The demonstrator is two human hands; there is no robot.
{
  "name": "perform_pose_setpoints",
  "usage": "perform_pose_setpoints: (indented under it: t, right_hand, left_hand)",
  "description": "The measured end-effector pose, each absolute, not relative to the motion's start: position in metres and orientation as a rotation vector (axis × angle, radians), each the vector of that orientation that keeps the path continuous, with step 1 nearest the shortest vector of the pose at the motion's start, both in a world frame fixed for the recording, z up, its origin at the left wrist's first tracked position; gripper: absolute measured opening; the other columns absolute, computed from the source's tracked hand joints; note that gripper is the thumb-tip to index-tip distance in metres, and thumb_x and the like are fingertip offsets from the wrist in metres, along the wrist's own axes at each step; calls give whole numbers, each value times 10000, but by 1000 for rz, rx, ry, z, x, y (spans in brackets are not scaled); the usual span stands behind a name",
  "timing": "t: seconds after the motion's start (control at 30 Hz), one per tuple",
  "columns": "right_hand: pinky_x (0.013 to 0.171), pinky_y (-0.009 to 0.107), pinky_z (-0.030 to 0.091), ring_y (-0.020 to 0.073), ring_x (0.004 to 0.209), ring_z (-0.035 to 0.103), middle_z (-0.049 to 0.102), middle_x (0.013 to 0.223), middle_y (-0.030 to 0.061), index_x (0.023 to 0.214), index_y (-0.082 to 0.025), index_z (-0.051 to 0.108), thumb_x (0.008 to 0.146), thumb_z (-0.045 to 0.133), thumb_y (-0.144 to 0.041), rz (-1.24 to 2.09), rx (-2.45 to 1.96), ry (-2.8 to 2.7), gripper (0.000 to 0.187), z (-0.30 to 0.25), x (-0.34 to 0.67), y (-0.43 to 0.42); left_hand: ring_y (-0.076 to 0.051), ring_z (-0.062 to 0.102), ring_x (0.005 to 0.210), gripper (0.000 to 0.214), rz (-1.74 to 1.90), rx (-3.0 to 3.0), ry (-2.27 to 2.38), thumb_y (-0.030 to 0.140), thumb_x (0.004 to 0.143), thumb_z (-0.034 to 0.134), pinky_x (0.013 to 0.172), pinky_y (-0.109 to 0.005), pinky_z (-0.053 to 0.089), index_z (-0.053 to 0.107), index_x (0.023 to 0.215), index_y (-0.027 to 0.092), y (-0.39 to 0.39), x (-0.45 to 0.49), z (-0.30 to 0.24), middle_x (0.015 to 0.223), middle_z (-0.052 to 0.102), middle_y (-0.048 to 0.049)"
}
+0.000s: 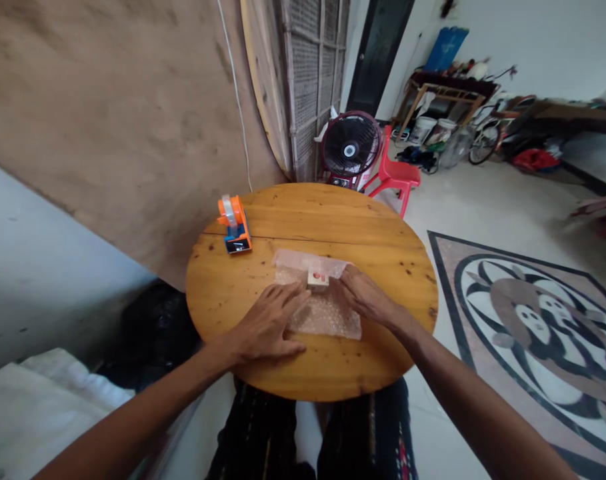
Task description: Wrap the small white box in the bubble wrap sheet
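A small white box with red print rests on a sheet of clear bubble wrap in the middle of the round wooden table. My left hand lies flat at the wrap's left side, thumb apart, its fingertips beside the box and over the wrap. On the other side, my right hand has its fingers closed together on the wrap's right edge, close to the box. The wrap's far edge rises in a loose fold near those fingers. Part of the right thumb is hidden.
An orange and blue tape dispenser stands at the far left of the wooden table. Beyond the table are a black fan and a red plastic chair. A large wooden board leans at the left.
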State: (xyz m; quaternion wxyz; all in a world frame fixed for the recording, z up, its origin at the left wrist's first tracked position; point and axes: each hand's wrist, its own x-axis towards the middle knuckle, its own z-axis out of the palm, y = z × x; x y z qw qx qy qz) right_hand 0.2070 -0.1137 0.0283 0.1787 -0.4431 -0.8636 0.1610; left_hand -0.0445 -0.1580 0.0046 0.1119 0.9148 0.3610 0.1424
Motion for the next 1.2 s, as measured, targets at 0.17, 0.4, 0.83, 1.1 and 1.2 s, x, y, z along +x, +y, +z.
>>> perform_pose_setpoints:
  t: [0.17,0.4,0.83,1.1,1.2]
  right_hand:
    - [1040,441,390,227,1219,497,522,1341,77,1375,-279,436,958,360,-391,794,-1146,-2084,438,19,204,-83]
    - [664,338,552,217,996,621,362,1472,112,1504,-331,66,912,410,-498,1282,-1302,-1624,704,-1,200,-51]
    - [914,410,495,241,1115,590,577,1287,122,1349,-235,444,879,395,-628,1593,-1072,-1456,614,2,220,-54]
    - [1045,455,383,255,1223,512,566,1293,100,1360,-247,422,704,718,-495,1583,-970,-1799,761,11,225,-58]
    - [1015,441,414,243,1174,539,535,1301,120,1340,-220,441,706,730,-425,1488,-1019,-1805,727,5,220,-56]
  left_hand:
    - [-330,384,1298,651,495,2667,1138,374,731,662,1074,-469,339,463,1302,135,-158,-39,2,1478,338,-186]
    - [-300,452,1235,345,599,2757,1075,165,785,567,1070,-479,337,600,1128,167,-152,-30,5,1412,455,-136]
    - [-173,625,860,137,689,2052,1276,236,811,520,820,-312,481,647,802,187,-88,-11,36,958,694,-22]
    - [-132,540,635,137,718,1853,1381,246,746,518,587,-230,416,629,758,167,-77,-3,16,698,622,11]
    - [-116,509,599,126,785,1783,1378,235,726,515,546,-210,389,613,763,165,-78,-2,8,673,588,22]
